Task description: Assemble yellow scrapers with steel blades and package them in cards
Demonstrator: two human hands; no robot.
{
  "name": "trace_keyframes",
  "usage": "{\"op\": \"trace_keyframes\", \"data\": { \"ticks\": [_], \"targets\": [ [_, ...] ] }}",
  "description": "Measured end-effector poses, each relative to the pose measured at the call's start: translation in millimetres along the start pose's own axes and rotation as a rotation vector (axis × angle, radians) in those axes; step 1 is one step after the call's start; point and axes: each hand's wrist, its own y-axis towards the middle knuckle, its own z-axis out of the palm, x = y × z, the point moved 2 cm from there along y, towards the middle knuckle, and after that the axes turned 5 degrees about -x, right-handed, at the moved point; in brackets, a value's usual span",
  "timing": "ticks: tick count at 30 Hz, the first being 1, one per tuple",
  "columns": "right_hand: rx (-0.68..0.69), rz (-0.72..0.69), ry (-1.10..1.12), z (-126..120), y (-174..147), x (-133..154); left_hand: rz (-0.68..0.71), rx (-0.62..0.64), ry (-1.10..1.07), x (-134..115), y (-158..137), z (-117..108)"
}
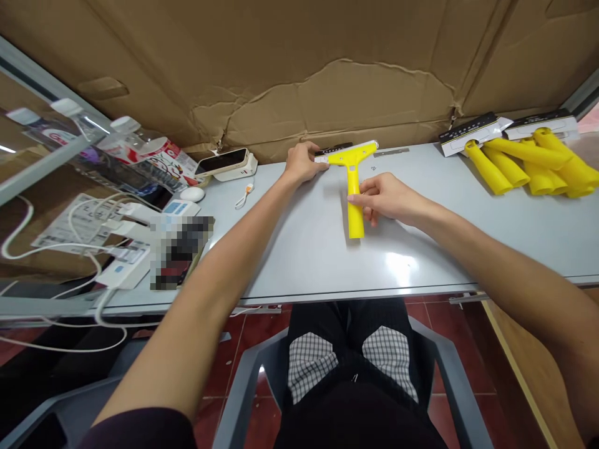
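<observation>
A yellow scraper (355, 187) stands out over the desk, its wide head at the top and its handle pointing toward me. The fingers of my right hand (386, 196) are closed around the handle, thumb on its front. At the head's left end, my left hand (302, 163) has its fingers bent around a black-and-white card sleeve (334, 149), partly hidden behind the scraper head. Just right of the head lies a thin grey metal blade (392, 151). A tiny metal piece (373, 168) rests below it.
More yellow scrapers (538, 163) with card sleeves are piled at the right. On the left are a phone on a white box (234, 165), a short cable (244, 196), a white mouse (191, 194), a power strip (126, 265) and plastic bottles (163, 156). Cardboard (299, 75) lines the back.
</observation>
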Motion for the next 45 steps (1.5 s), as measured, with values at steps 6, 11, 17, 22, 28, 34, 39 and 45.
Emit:
{"op": "trace_keyframes", "data": {
  "ticks": [6,11,17,22,28,34,39,45],
  "targets": [
    [-0.015,-0.017,0.035,-4,-2,5,0.000,-0.046,0.142,-1,-12,-8],
    [-0.069,-0.002,0.075,-9,-1,7,0.085,-0.049,0.226,-8,-39,-24],
    [-0.097,-0.004,0.104,-10,-2,10,-0.047,0.055,0.080,-8,-83,-39],
    [-0.106,0.004,0.096,-8,-2,9,-0.159,-0.063,-0.294,-2,-95,-45],
    [-0.098,-0.003,0.090,-5,-3,10,-0.476,-0.125,-0.855,-7,-98,-52],
    [-0.162,-0.046,0.226,-5,2,5,-0.614,0.003,-1.013,-30,-120,-42],
    [-0.175,-0.133,0.354,-9,6,0,-0.692,0.018,-1.083,-39,-139,-22],
    [-0.178,-0.210,0.350,-12,9,-4,-0.658,0.227,-0.842,-47,-164,-7]
  ]
}}
